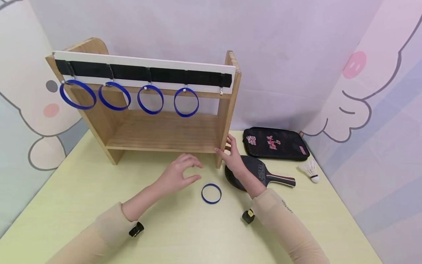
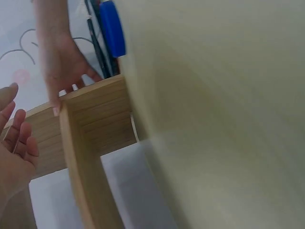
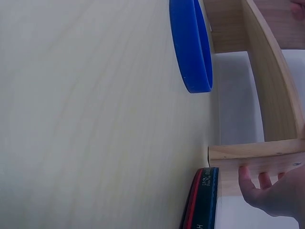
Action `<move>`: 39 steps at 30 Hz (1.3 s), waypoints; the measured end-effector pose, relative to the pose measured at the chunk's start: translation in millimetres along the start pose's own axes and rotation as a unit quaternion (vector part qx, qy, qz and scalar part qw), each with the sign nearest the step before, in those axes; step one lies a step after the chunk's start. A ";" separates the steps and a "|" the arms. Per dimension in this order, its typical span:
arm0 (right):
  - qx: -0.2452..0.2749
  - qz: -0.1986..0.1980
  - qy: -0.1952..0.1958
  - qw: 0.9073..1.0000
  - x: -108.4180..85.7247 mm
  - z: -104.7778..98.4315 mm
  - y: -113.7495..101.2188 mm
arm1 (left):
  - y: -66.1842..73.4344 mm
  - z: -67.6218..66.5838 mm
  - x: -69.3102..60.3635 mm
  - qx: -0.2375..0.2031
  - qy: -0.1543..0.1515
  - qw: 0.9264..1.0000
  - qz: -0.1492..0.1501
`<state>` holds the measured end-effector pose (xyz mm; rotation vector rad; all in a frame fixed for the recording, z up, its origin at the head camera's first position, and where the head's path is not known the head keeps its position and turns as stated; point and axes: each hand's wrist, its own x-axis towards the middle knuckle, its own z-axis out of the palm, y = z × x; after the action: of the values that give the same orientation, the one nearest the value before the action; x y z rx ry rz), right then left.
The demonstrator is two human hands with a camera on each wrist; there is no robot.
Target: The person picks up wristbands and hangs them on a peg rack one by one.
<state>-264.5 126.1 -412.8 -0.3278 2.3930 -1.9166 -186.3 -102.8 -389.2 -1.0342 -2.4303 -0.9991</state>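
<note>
My right hand grips the right side panel of a wooden rack, thumb at the front edge and fingers along the outer face. In the left wrist view, that hand sits at the panel's edge. My left hand hovers before the lower shelf with relaxed, slightly bent fingers, holding nothing. Blue wristband-like rings hang in a row from hooks on the rack's white and black bar. The rightmost hook carries no ring. Another blue ring lies on the table between my hands.
A black table tennis paddle lies beside my right wrist. Behind it is a black zip case, and a white shuttlecock lies farther right. Cartoon-printed wall sheets stand behind the pale yellow table.
</note>
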 end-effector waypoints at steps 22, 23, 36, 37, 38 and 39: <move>-0.011 -0.010 0.019 1.000 3.2 0.6 8.9 | -33.5 30.2 -5.2 -0.059 -0.282 0.957 -0.023; -0.011 -0.011 0.018 1.000 3.1 0.7 9.0 | -34.6 32.0 -5.3 -0.059 -0.289 0.955 -0.023; -0.011 -0.014 0.021 1.000 2.6 1.1 8.2 | -38.4 44.2 -4.1 -0.086 -0.338 0.937 -0.035; -0.011 -0.014 0.020 1.000 2.8 1.0 8.3 | -38.6 44.4 -4.1 -0.086 -0.339 0.936 -0.034; -0.010 -0.014 0.018 1.000 2.8 0.9 8.2 | -38.8 44.7 -4.0 -0.088 -0.339 0.936 -0.032; -0.010 -0.012 0.018 1.000 2.8 0.9 8.2 | -39.1 45.2 -4.0 -0.089 -0.339 0.936 -0.030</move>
<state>-268.1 126.4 -420.7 -0.3286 2.4433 -1.9261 -212.6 -92.1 -441.9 -1.5894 -2.9592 -1.0166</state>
